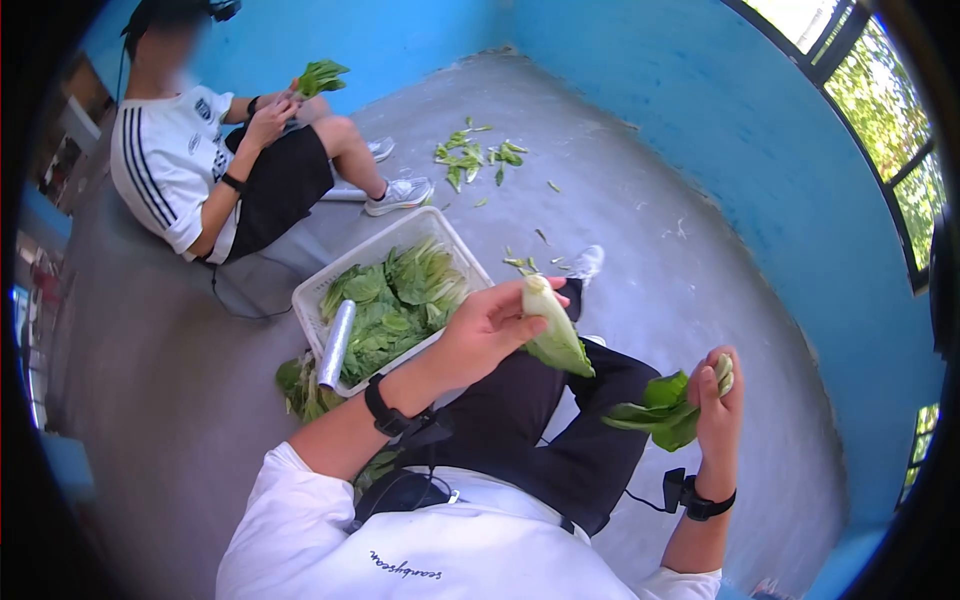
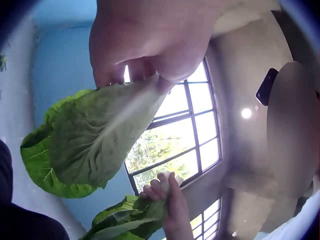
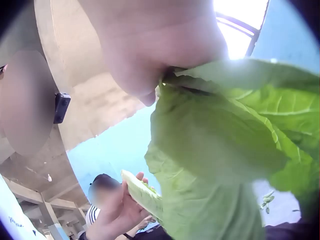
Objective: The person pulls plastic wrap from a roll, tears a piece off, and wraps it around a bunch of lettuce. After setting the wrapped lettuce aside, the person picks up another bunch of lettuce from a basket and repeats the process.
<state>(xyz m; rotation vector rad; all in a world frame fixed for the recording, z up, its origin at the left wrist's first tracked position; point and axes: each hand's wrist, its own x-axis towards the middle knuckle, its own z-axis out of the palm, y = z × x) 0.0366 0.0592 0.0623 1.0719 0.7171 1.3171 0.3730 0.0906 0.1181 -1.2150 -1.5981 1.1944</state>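
In the head view my left hand (image 1: 485, 330) pinches the cut pale base of a leafy green (image 1: 556, 335), its leaf end pointing down and right. The left wrist view shows this leaf (image 2: 100, 135) hanging from the fingers, with a wide whitish rib. Farther right, my right hand (image 1: 718, 410) grips a small bunch of leafy greens (image 1: 660, 412) by the pale stems, leaves spreading left. Up close in the right wrist view, the bunch's broad leaves (image 3: 210, 150) partly cover the scene below that hand. The two hands are apart, over my lap.
A white plastic crate (image 1: 470, 245) full of greens stands left of my legs, with a silvery roll (image 1: 338, 345) across its edge. More greens (image 1: 300, 388) lie beside it. Trimmed leaves (image 1: 465, 155) are scattered over the grey floor. Another person (image 1: 190, 150) sits opposite, holding greens (image 1: 322, 77).
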